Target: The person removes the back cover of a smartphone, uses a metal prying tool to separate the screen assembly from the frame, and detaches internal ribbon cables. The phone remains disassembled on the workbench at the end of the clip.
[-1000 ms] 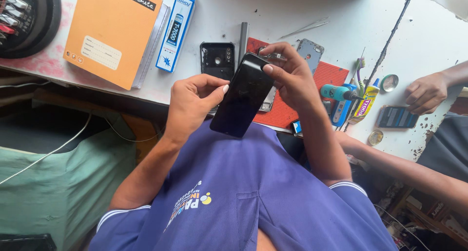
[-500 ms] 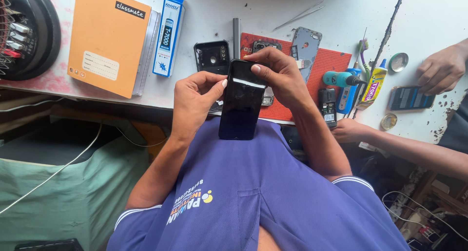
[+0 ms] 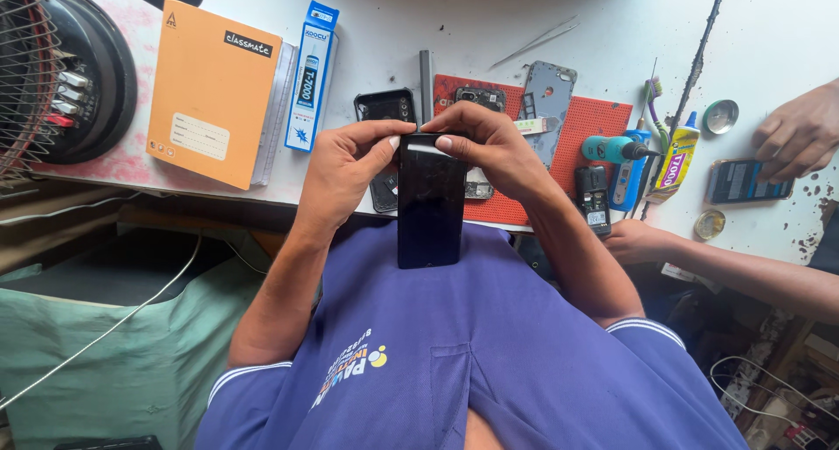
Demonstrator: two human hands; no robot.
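Phone [image 3: 431, 201] swung upright since earlier; left hand [image 3: 348, 166], right hand [image 3: 489, 148] pinched glossy black top edge. Orange notebook [image 3: 212, 92] upper left, red mat [image 3: 594, 122] behind.

We wear a blue-purple polo shirt [image 3: 489, 363] with white-striped short sleeve cuffs, a chest pocket and a small yellow-and-white printed logo, blurred here. Our forearms and both hands are bare.

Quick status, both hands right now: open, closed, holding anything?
Left hand: closed, pinching the top left corner of the black phone.
Right hand: closed on the same phone, fingers over its top edge.
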